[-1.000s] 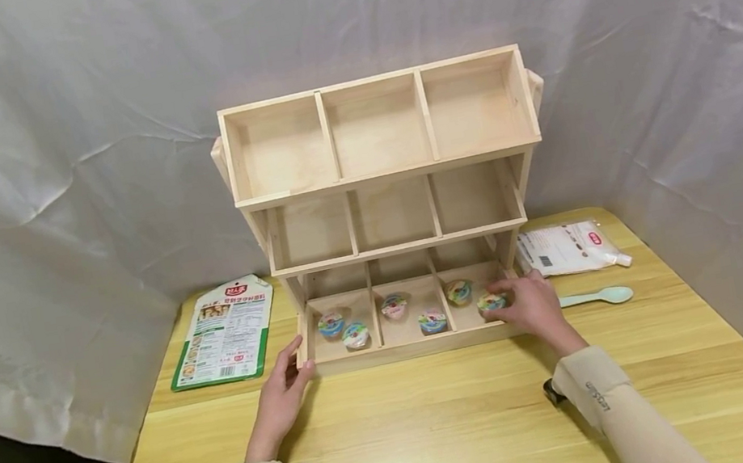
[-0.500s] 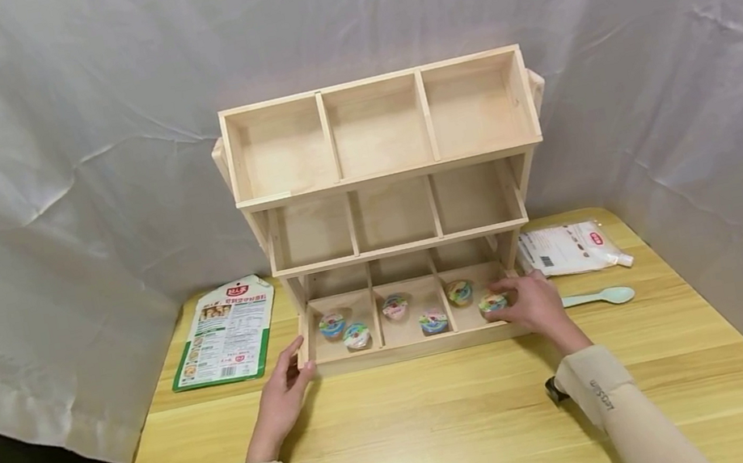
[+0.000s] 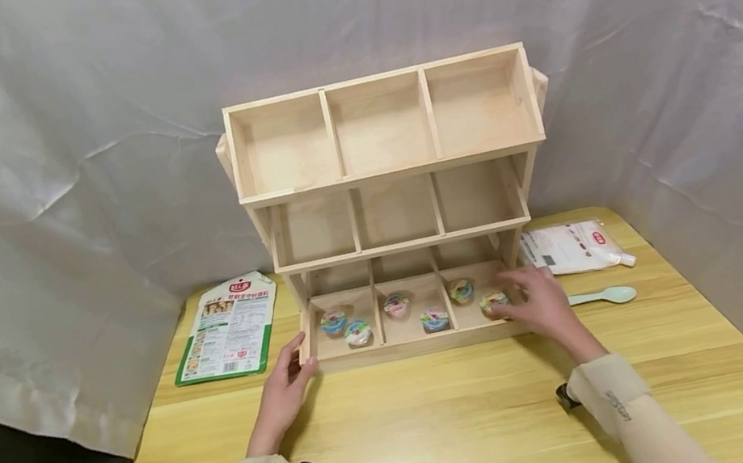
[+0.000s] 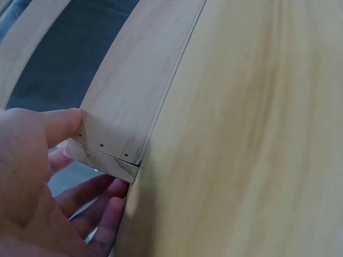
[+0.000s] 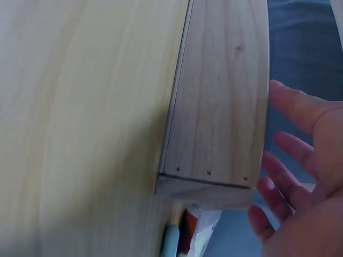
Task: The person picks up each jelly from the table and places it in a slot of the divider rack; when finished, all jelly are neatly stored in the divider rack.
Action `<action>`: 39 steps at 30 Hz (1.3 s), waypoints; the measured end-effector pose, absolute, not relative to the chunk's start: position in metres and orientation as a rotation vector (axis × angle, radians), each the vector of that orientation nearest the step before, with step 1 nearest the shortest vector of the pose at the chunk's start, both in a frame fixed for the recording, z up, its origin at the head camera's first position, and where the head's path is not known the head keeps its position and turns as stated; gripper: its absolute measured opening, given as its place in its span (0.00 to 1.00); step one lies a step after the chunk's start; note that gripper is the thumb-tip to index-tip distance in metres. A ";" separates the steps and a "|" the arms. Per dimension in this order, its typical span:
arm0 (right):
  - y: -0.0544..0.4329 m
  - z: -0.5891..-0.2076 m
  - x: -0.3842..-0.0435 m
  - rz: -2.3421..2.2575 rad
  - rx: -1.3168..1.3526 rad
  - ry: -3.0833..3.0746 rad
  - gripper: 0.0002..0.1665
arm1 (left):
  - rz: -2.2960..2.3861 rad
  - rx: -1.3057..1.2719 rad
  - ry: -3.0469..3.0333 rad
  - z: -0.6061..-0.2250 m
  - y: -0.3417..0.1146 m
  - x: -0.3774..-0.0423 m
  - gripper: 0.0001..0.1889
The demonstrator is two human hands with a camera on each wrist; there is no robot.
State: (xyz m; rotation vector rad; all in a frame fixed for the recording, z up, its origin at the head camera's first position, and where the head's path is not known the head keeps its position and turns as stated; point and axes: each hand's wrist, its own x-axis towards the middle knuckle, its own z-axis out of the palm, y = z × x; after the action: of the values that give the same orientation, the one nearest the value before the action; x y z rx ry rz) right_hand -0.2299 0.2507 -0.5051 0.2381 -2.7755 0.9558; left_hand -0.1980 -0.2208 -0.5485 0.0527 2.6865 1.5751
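Note:
A three-tiered wooden rack (image 3: 391, 172) stands on the table, each tier split into three compartments. Several small jelly cups with printed lids lie in its bottom tier, two per compartment. At the rack's lower left corner, my left hand (image 3: 285, 389) grips the end of the bottom tray, thumb (image 4: 63, 124) on the front board and fingers round the side. My right hand (image 3: 542, 307) is over the bottom right compartment, thumb and fingers spread beside the front jelly cup (image 3: 494, 304). In the right wrist view its thumb (image 5: 295, 104) is at the front board's upper edge.
On the left lies a green and white food pouch (image 3: 231, 327). To the right are a white packet (image 3: 575, 247) with a spout and a pale green spoon (image 3: 611, 295). A grey curtain (image 3: 348, 6) hangs behind and along both sides.
My right hand has let go of the front right jelly cup, its fingers spreading apart and shifting slightly right. The cup stays in its compartment. My left hand keeps its place on the rack.

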 end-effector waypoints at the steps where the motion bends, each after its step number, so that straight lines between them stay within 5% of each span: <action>1: 0.252 -0.505 -0.228 0.966 0.245 -2.771 0.39 | 1.576 0.064 2.685 -0.548 -0.221 -0.199 0.30; 22: 0.266 -0.514 -0.218 0.994 0.236 -2.891 0.52 | 1.401 0.095 2.703 -0.536 -0.225 -0.211 0.34; 31: 0.269 -0.506 -0.212 0.926 0.284 -2.865 0.47 | 1.333 0.181 2.754 -0.527 -0.227 -0.210 0.35; 39: 0.276 -0.467 -0.200 0.594 0.504 -2.465 0.38 | 0.851 0.548 3.232 -0.482 -0.238 -0.195 0.36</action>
State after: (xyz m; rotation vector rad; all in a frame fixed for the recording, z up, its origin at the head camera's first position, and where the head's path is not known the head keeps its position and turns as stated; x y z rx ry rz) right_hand -0.2003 0.2759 -0.4666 0.5043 -2.4645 0.5942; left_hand -0.1954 -0.2379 -0.4817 0.5478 3.2324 0.8508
